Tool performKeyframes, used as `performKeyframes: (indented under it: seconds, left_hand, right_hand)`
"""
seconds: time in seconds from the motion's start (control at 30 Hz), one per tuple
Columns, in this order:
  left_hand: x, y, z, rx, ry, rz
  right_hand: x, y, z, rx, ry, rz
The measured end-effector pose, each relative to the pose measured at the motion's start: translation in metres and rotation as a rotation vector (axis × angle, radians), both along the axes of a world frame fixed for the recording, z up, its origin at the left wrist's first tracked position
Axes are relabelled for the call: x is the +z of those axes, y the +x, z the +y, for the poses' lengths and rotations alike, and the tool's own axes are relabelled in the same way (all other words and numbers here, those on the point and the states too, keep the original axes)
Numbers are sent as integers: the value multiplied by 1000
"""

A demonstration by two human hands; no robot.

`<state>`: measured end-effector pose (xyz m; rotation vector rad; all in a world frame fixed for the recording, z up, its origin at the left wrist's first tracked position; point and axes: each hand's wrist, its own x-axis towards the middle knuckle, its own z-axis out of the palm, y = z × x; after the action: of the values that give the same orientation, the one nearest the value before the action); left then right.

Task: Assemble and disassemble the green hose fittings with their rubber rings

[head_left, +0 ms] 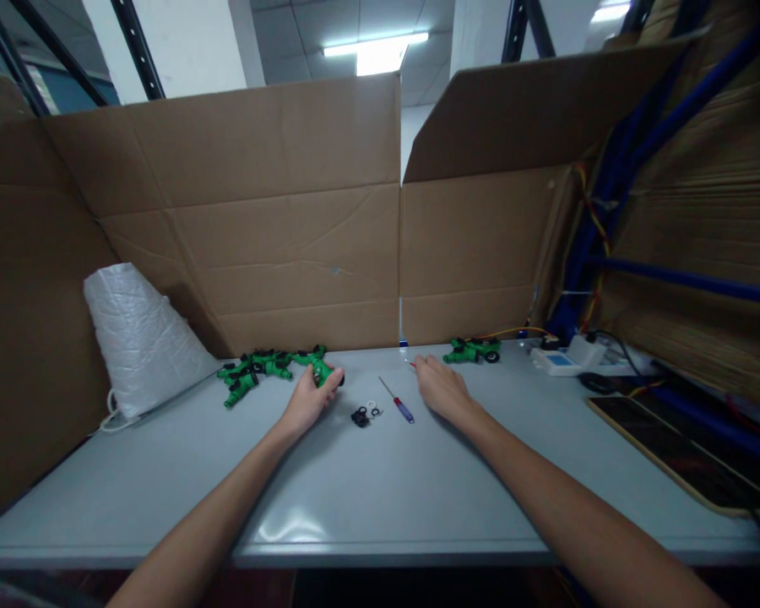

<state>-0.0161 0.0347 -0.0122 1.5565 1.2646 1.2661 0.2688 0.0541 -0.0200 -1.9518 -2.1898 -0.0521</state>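
Observation:
My left hand [305,404] is closed round a green plastic valve-like fitting [321,371] with black parts, held just above the table. Further right, my right hand [442,388] is pinched near the tabletop on a thin red tool [412,364] with a fine tip; most of it is hidden by the fingers. Between the hands lies a screwdriver [404,411] with a purplish-red handle. Beside it is a small heap of black rings [360,417], with a pale ring close by. Several similar green fittings [241,390] lie left of my left hand.
More green fittings [462,352] lie at the back right. A white wrapped bag [143,338] stands at the left. A power strip [561,361] with cables and a dark framed panel [677,447] are on the right. Cardboard walls [279,245] enclose the grey table [355,498].

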Motion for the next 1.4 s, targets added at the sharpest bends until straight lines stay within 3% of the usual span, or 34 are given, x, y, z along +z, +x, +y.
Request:
performKeyframes:
  seconds: [0.63,0.73,0.8,0.9,0.97,1.1,1.4]
  left_hand:
    - [-6,2,4,-48,-5,-117]
    - [-5,2,3,-58,3,-74]
    - [-3,3,0,-56,-4,-37]
    - [1,7,-7,-99,-3,20]
    - [4,10,-12,-166,25,53]
    - [5,15,-18,-252,65,52]
    - [5,16,-22,-281,8,59]
  right_hand:
    - [-11,-1,6,23,34,-31]
    - [-9,-3,7,20,103,19]
    - [-4,-6,7,94,209,129]
    - [3,-16,0,364,323,354]
    - [6,-27,-10,521,302,481]
    - [8,-47,-31,703,194,621]
    - [7,-52,-40,740,201,663]
